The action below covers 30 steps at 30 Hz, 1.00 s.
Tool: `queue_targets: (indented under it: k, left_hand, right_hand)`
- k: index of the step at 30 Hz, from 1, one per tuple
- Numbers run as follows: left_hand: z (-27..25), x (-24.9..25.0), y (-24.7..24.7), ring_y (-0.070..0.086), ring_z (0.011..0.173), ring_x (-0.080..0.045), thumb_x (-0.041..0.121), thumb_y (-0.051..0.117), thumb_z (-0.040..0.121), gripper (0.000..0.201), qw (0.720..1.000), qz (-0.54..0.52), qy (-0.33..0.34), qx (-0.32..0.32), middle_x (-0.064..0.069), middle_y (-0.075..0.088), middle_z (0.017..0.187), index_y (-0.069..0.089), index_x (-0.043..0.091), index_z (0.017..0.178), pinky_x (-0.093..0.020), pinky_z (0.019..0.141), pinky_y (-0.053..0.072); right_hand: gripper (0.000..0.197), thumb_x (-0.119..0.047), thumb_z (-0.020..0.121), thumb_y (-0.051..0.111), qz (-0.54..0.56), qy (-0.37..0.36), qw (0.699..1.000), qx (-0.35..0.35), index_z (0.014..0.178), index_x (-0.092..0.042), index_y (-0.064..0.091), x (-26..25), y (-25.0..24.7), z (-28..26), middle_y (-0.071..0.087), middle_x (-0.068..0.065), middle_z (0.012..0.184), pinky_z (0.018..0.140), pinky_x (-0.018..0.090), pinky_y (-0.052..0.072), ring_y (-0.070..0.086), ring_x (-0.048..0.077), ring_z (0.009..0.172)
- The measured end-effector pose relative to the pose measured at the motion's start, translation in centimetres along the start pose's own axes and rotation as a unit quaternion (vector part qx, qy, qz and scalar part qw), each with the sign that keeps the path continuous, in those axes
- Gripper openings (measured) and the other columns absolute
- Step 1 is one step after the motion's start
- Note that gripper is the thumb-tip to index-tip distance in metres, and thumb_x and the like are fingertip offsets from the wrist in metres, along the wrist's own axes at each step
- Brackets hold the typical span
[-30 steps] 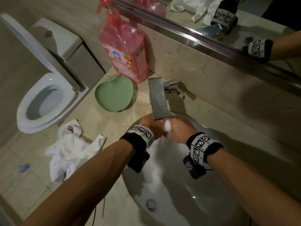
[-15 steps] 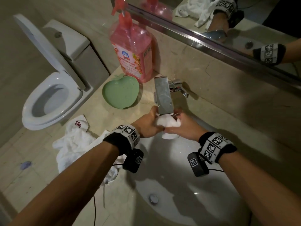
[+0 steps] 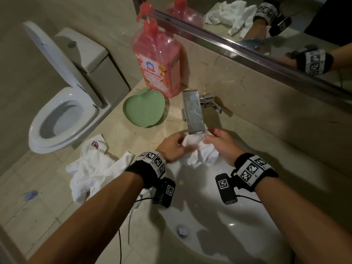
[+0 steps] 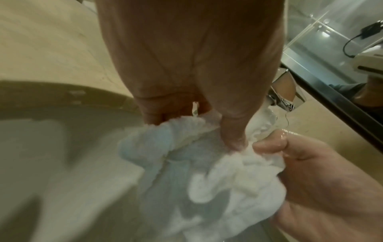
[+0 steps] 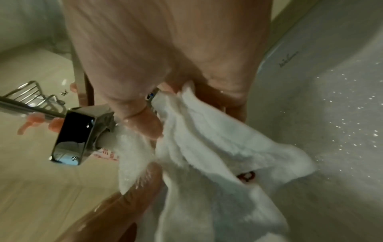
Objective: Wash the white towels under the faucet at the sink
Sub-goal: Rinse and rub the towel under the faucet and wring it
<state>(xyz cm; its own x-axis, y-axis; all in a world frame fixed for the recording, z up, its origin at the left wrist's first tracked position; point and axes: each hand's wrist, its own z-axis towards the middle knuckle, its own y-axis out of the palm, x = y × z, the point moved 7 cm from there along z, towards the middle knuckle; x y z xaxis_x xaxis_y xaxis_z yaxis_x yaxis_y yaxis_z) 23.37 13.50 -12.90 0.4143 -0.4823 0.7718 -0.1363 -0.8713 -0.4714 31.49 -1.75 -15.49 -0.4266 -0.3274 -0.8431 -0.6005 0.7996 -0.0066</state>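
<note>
A white towel [image 3: 200, 151] hangs crumpled over the white sink [image 3: 219, 221], right under the square chrome faucet [image 3: 193, 113]. My left hand [image 3: 174, 145] grips its left side and my right hand [image 3: 219, 142] pinches its upper right part. Seen from the left wrist, the towel [image 4: 207, 176] is bunched between the left hand's thumb and fingers [image 4: 232, 135], with the right hand [image 4: 323, 180] alongside. Water from the faucet [image 5: 78, 135] strikes the towel [image 5: 217, 155] in the right wrist view; a small red mark shows on the cloth.
More white towels [image 3: 91, 168] lie heaped on the beige counter left of the sink. A green heart-shaped dish [image 3: 143, 109] and a pink pump bottle [image 3: 158, 61] stand behind them. A toilet [image 3: 62, 119] is at the left, a mirror [image 3: 266, 29] behind the faucet.
The hands were pressed close together with the towel balled up; now they have drawn slightly apart and the towel hangs looser below them. The head view has shifted a little.
</note>
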Motion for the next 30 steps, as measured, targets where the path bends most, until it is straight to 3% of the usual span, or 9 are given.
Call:
queue_targets:
  k: [4, 9, 12, 15, 20, 22, 25, 28, 30]
  left_hand:
    - [0.4, 0.0, -0.8, 0.068, 0.097, -0.021, 0.047, 0.052, 0.098, 0.031, 0.999, -0.013, -0.003, 0.042, -0.003, 0.073, 0.106, 0.064, 0.022, 0.112, -0.042, 0.092, 0.055]
    - [-0.1, -0.2, -1.7, 0.067, 0.097, -0.024, 0.040, 0.051, 0.100, 0.029, 0.995, -0.068, 0.002, 0.068, -0.005, 0.072, 0.103, 0.066, 0.016, 0.109, -0.042, 0.088, 0.055]
    - [-0.6, -0.3, -2.3, 0.064, 0.086, -0.015, 0.033, 0.052, 0.101, 0.021, 0.988, -0.125, 0.018, 0.091, 0.000, 0.069, 0.098, 0.064, 0.019, 0.110, -0.033, 0.079, 0.054]
    - [-0.6, -1.0, -3.2, 0.065, 0.079, -0.012, 0.030, 0.049, 0.102, 0.022, 0.975, -0.191, 0.001, 0.111, -0.001, 0.069, 0.097, 0.061, 0.020, 0.117, -0.029, 0.071, 0.056]
    - [-0.5, -2.3, -3.4, 0.061, 0.062, -0.009, 0.023, 0.044, 0.103, 0.017, 0.969, -0.217, -0.051, 0.106, 0.000, 0.065, 0.083, 0.060, 0.020, 0.107, -0.026, 0.054, 0.048]
    - [-0.4, -2.4, -3.4, 0.060, 0.059, -0.001, 0.019, 0.044, 0.102, 0.017, 0.977, -0.178, -0.041, 0.109, 0.005, 0.063, 0.080, 0.059, 0.027, 0.102, -0.019, 0.054, 0.047]
    - [-0.2, -2.5, -3.1, 0.064, 0.071, -0.007, 0.009, 0.050, 0.097, 0.026, 0.977, -0.176, -0.042, 0.109, 0.004, 0.067, 0.088, 0.060, 0.030, 0.107, -0.023, 0.062, 0.053]
    - [0.0, -2.6, -2.3, 0.062, 0.054, -0.012, 0.000, 0.052, 0.093, 0.034, 0.972, -0.206, -0.064, 0.095, 0.002, 0.067, 0.073, 0.060, 0.032, 0.097, -0.027, 0.046, 0.050]
    - [0.4, -2.6, -1.7, 0.060, 0.054, -0.015, -0.008, 0.047, 0.089, 0.037, 0.969, -0.213, -0.084, 0.090, -0.004, 0.064, 0.075, 0.059, 0.026, 0.098, -0.030, 0.048, 0.052]
  right_hand:
    - [0.056, -0.029, 0.074, 0.084, 0.025, 0.009, 1.000, 0.009, 0.126, -0.019, 0.064, 1.7, -0.3, 0.1, 0.075, 0.007, 0.113, 0.087, 0.045, 0.059, 0.072, 0.026, 0.103]
    - [0.034, -0.017, 0.074, 0.081, 0.011, 0.028, 1.000, -0.006, 0.106, -0.016, 0.070, 3.2, 0.5, 0.4, 0.077, 0.009, 0.098, 0.072, 0.035, 0.059, 0.075, 0.022, 0.088]
    - [0.044, -0.025, 0.067, 0.081, 0.055, 0.052, 0.997, 0.007, 0.108, -0.015, 0.069, 4.1, 0.9, 0.7, 0.075, 0.012, 0.100, 0.086, 0.039, 0.057, 0.073, 0.024, 0.092]
    - [0.018, -0.027, 0.080, 0.078, 0.091, 0.068, 0.993, -0.031, 0.096, -0.018, 0.078, 4.5, 1.6, 0.6, 0.074, 0.009, 0.090, 0.085, 0.037, 0.054, 0.072, 0.020, 0.085]
    - [0.058, -0.019, 0.071, 0.085, 0.075, 0.046, 0.996, -0.031, 0.124, -0.010, 0.063, 3.8, 1.3, 0.5, 0.074, 0.011, 0.115, 0.102, 0.046, 0.051, 0.068, 0.030, 0.114]
    - [0.046, -0.003, 0.084, 0.075, 0.029, 0.021, 0.999, -0.013, 0.124, -0.017, 0.058, 3.2, 0.7, 0.4, 0.074, 0.005, 0.113, 0.093, 0.041, 0.056, 0.068, 0.029, 0.113]
    - [0.058, -0.009, 0.087, 0.067, -0.074, -0.022, 0.997, -0.004, 0.137, -0.034, 0.048, 2.0, -0.1, -0.1, 0.067, -0.001, 0.126, 0.100, 0.046, 0.053, 0.063, 0.022, 0.119]
    - [0.056, -0.019, 0.082, 0.060, -0.108, -0.064, 0.992, -0.001, 0.110, -0.068, 0.054, 1.0, -0.8, -0.7, 0.071, -0.020, 0.110, 0.091, 0.035, 0.055, 0.065, 0.008, 0.109]
    - [0.050, -0.013, 0.088, 0.062, -0.125, -0.084, 0.989, 0.006, 0.107, -0.059, 0.060, 0.8, -1.4, -0.9, 0.070, -0.025, 0.099, 0.081, 0.023, 0.054, 0.065, 0.003, 0.102]
